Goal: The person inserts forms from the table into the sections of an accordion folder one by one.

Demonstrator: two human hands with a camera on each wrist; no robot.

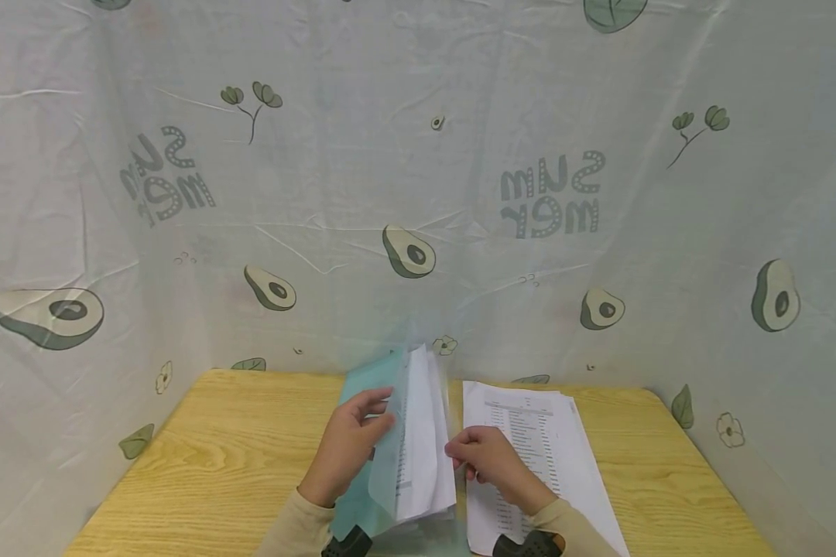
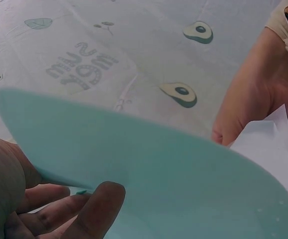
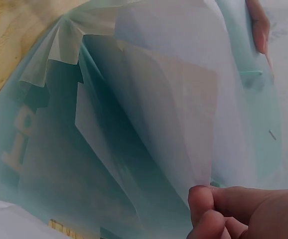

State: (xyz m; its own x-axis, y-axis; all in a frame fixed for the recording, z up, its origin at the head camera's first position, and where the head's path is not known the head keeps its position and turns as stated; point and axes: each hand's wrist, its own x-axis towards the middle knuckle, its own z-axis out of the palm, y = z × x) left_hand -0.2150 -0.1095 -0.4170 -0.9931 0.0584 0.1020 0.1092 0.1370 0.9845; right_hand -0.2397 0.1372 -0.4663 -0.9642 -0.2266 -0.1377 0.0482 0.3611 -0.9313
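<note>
Print on the loose papers [image 1: 564, 464] is too small to be read; in the head view the folder [image 1: 385, 456] is cut off below, its sheets [image 1: 426, 449] partly hidden.

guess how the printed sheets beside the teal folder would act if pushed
The printed sheets would probably slide rather than tip, since they lie flat on the table. They may fan apart: their far right corners don't line up. Lifted by one edge, they would likely sag, looking like thin paper.
</note>
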